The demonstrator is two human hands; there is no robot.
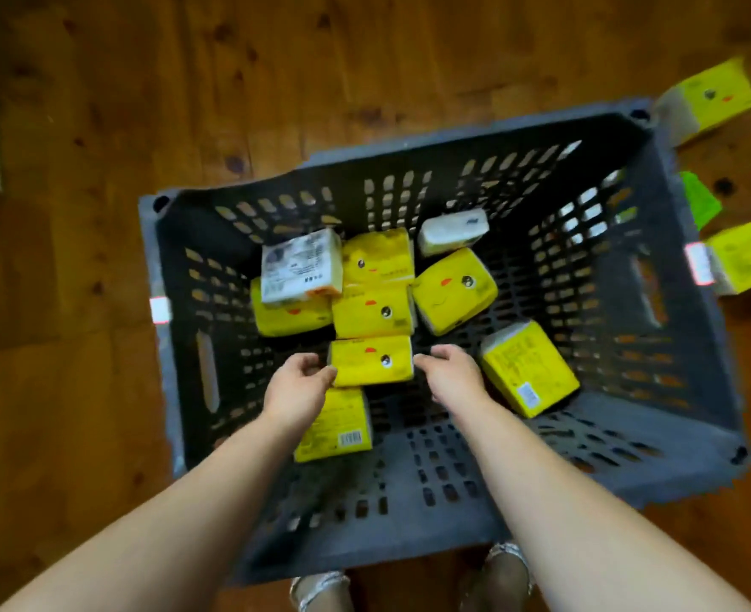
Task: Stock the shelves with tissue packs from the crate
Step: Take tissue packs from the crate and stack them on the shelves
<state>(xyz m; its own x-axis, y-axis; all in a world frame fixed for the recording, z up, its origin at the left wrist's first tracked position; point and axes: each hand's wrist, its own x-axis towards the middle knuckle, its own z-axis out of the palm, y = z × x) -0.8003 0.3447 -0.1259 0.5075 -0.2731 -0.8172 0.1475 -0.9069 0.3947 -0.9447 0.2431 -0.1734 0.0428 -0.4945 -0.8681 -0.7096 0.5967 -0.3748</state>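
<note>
The left hand (298,382) and right hand (451,373) reach into the grey crate (674,435), fingers loosely curled at either end of a yellow tissue pack (371,360), not clasping it. Other packs (455,291) lie around it on the crate floor

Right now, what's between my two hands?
One yellow tissue pack in the crate, left hand and right hand flanking its short ends, seen in the head view.

Bare arms, silver sandals
Forearms run uncovered to left hand (296,384) and right hand (452,376); glittery silver strapped sandals (318,586) show at bottom centre.
</note>
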